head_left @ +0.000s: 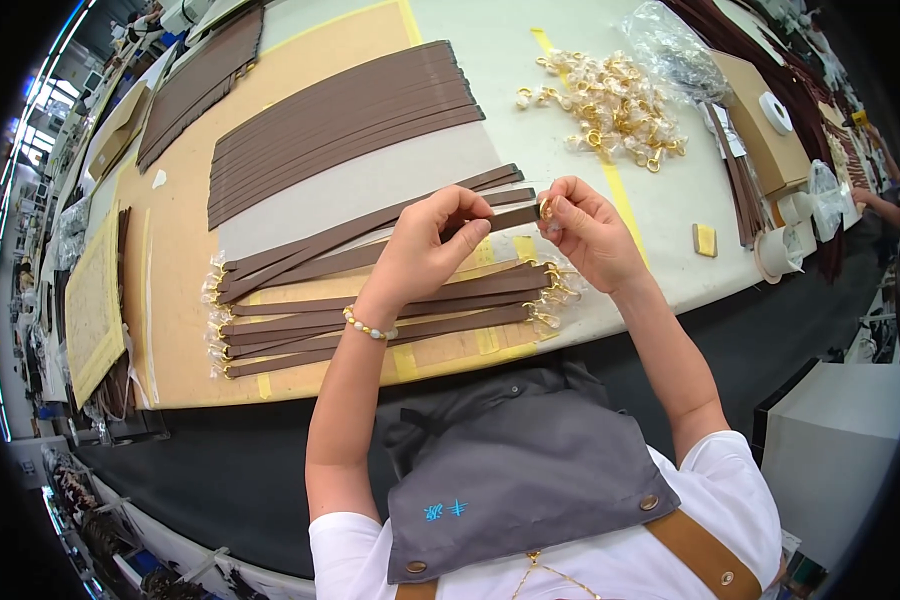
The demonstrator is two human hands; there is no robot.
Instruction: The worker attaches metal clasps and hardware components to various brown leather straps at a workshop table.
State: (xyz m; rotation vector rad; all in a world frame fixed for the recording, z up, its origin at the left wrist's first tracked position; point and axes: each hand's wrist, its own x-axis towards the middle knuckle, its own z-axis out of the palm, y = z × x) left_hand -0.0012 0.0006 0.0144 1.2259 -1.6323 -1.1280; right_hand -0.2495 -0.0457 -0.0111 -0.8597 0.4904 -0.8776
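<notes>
The left hand (432, 240) pinches a thin brown strap (515, 217) between thumb and finger, close to the strap's right end. The strap's tip sticks out to the right of these fingers and reaches the right hand (592, 235). The right hand's thumb and fingers hold a small gold clasp (545, 209) right at that tip. The fingers hide part of it, so I cannot tell if the strap goes through the clasp. So the strap's end lies in the gap between the two hands, and the clasp is at the right fingertips. Nearer the person, below the hands, lies a loose row of brown straps with clasps (390, 325), with shiny gold bits at both ends. Farther away, up and to the left of the hands, a neat set of plain brown straps (345, 130) lies side by side. A heap of gold clasps (610, 105) in clear wrap sits beyond the right hand. Everything rests on a big table (670, 265). A little block with a yellow top (705, 239) is off to the right.
</notes>
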